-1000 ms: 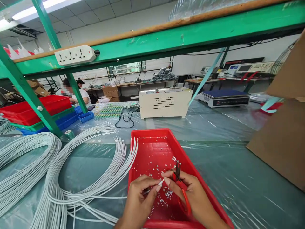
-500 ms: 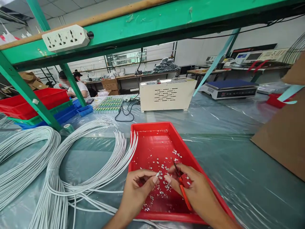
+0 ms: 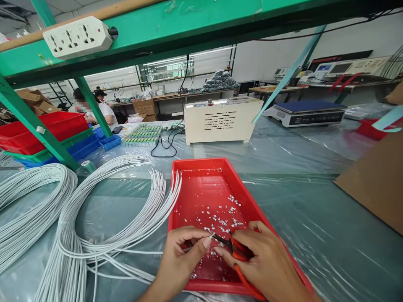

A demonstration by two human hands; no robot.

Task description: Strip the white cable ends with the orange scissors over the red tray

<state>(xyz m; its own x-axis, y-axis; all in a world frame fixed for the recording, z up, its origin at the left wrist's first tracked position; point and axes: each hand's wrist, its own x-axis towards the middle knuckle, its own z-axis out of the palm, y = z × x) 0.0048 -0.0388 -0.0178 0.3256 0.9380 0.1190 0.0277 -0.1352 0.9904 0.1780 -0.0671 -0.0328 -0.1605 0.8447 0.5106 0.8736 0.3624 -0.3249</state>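
The landmark is the red rectangular plastic tray (image 3: pixel 201 191) on the film-covered green worktop (image 3: pixel 302 205). The left hand (image 3: pixel 184 256) is positioned over the tray's near left part. Its thumb and index finger are pinched together on the tip of a thin white cable (image 3: pixel 213 236), leaving a short end exposed towards the tray's middle. This grip appears to keep the tip steady and accessible.

The right hand (image 3: pixel 267 253) is positioned over the tray's near right part. Its fingers are wrapped around a dark-tipped hand tool with red-orange handles (image 3: pixel 242 251). The tool points left, its tip at the cable end; at this size it cannot be confirmed whether the tip is closed on the cable.

Small silvery-white scraps (image 3: pixel 233 199) lie on the tray floor, below and beyond the hands. The raised tray walls presumably serve to contain them.

Left of the tray, a looped bundle of long white cables (image 3: pixel 67 239) lies on the worktop; several cable ends rest over the tray's left rim. Lateral room is therefore limited on this side. Right of the tray, the worktop offers open room as far as a brown cardboard panel (image 3: pixel 374 184). Beyond the tray's far edge, a strip of worktop separates it from a cream box-shaped machine with slotted vents (image 3: pixel 220 121).
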